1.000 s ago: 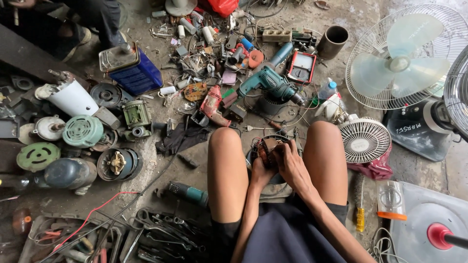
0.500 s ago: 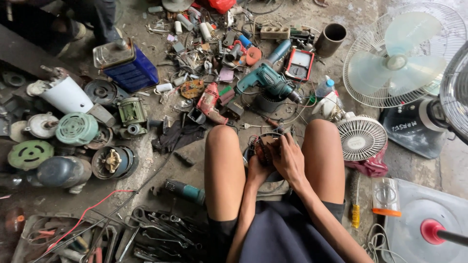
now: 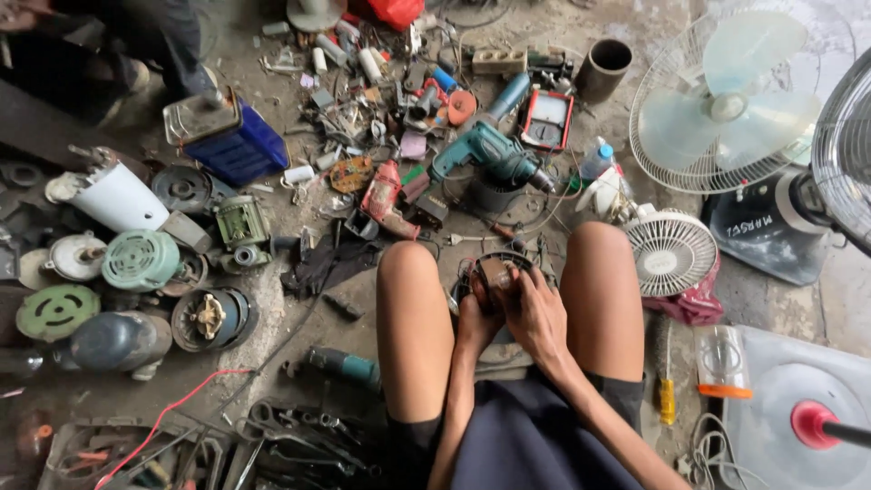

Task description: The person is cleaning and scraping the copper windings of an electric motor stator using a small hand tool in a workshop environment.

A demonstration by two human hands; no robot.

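While we squat over the floor (image 3: 299,363), both of our hands meet between the knees on a small round motor part (image 3: 494,270) with a brownish block at its middle. Our left hand (image 3: 476,318) cups it from below, grip pressed around its near edge. Our right hand (image 3: 535,313) lies over its right side, fingers curled on it; how tightly they pinch, we cannot tell from up here.

As for progress, we judge it mid-way at best: the part is in hand and off the floor, yet no tool is in either grip, and the yellow-handled screwdriver (image 3: 667,390) lies untouched, off to the right of the grip beyond the right thigh.

Now the containers. Well ahead and left of the grip, a blue box (image 3: 238,150) has a flat metal piece lying across its top, so its contents are hidden. Far ahead and right, a dark pipe-like cup (image 3: 606,65) stands open; inside shows only shadow. Near left and behind the grip, a grey tray (image 3: 127,452) holds pliers and red wire. A clear plastic tub (image 3: 721,361) with an orange band sits right of the grip, seemingly bare inside.
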